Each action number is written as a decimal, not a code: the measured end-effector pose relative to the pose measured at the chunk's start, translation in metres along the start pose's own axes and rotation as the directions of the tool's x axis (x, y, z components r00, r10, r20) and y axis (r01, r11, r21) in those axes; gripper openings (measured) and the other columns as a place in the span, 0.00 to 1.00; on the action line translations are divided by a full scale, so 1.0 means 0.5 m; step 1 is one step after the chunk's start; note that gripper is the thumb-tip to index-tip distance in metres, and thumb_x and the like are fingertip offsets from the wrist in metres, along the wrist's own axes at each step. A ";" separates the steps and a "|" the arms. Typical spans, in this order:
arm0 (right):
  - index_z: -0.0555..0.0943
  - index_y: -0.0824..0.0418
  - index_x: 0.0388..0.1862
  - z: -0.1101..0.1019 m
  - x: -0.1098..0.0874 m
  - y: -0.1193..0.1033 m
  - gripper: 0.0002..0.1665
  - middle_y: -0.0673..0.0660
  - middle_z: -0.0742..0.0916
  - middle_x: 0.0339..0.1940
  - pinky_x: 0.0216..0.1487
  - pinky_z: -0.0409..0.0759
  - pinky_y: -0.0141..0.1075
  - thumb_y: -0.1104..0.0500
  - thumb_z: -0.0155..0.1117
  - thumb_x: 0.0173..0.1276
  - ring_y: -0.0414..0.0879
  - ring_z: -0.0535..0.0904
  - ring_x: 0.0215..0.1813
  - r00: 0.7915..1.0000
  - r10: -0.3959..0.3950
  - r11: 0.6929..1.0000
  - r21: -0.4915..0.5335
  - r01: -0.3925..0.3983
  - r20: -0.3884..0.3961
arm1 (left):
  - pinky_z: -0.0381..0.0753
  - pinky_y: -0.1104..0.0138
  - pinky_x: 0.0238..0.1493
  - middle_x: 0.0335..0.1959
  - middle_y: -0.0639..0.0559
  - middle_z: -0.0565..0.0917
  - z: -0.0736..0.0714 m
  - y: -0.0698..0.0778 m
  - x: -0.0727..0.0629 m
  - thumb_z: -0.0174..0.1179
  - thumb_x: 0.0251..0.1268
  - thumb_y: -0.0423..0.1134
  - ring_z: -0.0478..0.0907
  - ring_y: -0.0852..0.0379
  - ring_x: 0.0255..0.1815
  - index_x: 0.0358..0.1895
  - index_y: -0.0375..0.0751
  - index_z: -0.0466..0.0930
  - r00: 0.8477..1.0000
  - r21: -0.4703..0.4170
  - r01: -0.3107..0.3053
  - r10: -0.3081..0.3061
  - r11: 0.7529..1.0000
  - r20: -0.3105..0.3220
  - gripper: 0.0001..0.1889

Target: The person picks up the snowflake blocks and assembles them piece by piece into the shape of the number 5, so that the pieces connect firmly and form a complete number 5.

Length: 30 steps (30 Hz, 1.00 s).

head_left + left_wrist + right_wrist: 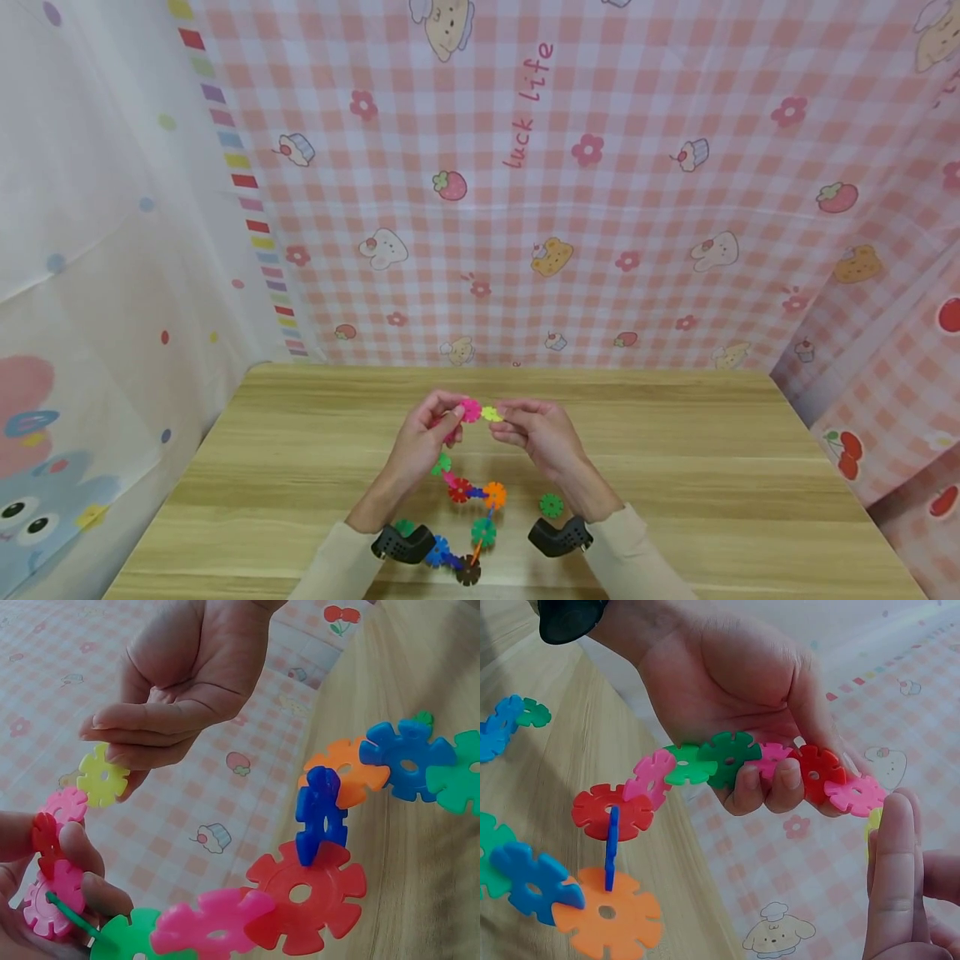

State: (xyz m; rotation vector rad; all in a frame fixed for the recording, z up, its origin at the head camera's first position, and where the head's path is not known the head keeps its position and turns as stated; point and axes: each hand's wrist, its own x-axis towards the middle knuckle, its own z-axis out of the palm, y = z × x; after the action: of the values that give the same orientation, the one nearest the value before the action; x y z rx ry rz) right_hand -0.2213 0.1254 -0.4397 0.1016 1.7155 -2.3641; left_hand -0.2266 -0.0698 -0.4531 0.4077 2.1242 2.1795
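A chain of interlocking plastic snowflake discs hangs from my left hand [422, 429], whose fingers grip it near its upper end, around a red disc [817, 774]. The end pink disc [471, 410] sticks out past the left fingertips toward the right. Between thumb and fingers, my right hand [547, 433] pinches a yellow disc [103, 776] at the edge of that pink one; the two overlap in the left wrist view. Lower links include a green disc [441, 464], another red disc [304, 896] and an orange disc [607, 915].
The chain trails down to the wooden table [712, 467], curving past a brown disc [468, 571] to a blue disc [437, 552] near the left wrist. One loose green disc [551, 505] lies beside the right forearm. Behind the table hangs a pink checked cloth [525, 292].
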 end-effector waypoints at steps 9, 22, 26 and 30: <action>0.78 0.77 0.55 -0.002 -0.002 -0.001 0.16 0.58 0.88 0.38 0.43 0.85 0.34 0.69 0.54 0.74 0.43 0.87 0.34 1.000 -0.003 1.000 -0.026 0.003 -0.010 | 0.74 0.69 0.32 0.38 0.46 0.81 0.001 -0.004 0.002 0.51 0.77 0.33 0.73 0.53 0.30 0.52 0.37 0.77 1.000 0.014 0.005 -0.005 1.000 0.006 0.09; 0.78 0.77 0.55 -0.007 -0.001 0.001 0.16 0.59 0.88 0.38 0.43 0.85 0.35 0.68 0.55 0.74 0.43 0.87 0.34 1.000 -0.004 0.999 -0.033 0.004 -0.008 | 0.74 0.70 0.31 0.39 0.45 0.81 0.002 -0.005 0.001 0.51 0.76 0.32 0.73 0.55 0.29 0.51 0.37 0.78 1.000 0.030 -0.004 0.003 1.000 0.004 0.08; 0.77 0.77 0.56 -0.007 -0.003 0.001 0.16 0.59 0.88 0.39 0.44 0.85 0.34 0.68 0.55 0.74 0.43 0.87 0.35 1.000 0.003 0.999 -0.033 -0.002 0.013 | 0.75 0.70 0.32 0.39 0.39 0.80 0.003 -0.008 0.000 0.52 0.76 0.34 0.74 0.57 0.29 0.51 0.40 0.78 1.000 0.051 -0.007 0.006 0.999 0.010 0.08; 0.77 0.77 0.57 -0.005 -0.005 0.001 0.17 0.59 0.88 0.41 0.45 0.85 0.35 0.69 0.54 0.74 0.43 0.87 0.35 1.000 0.008 1.000 -0.022 -0.008 0.019 | 0.74 0.70 0.32 0.36 0.44 0.80 0.007 -0.008 -0.001 0.50 0.77 0.34 0.73 0.56 0.28 0.50 0.39 0.78 1.000 0.049 -0.013 0.013 0.999 0.012 0.08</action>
State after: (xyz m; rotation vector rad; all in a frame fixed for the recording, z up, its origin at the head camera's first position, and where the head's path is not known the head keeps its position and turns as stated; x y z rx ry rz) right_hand -0.2189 0.1280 -0.4405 0.0819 1.7292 -2.3322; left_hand -0.2258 -0.0662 -0.4568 0.4376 2.1795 2.1299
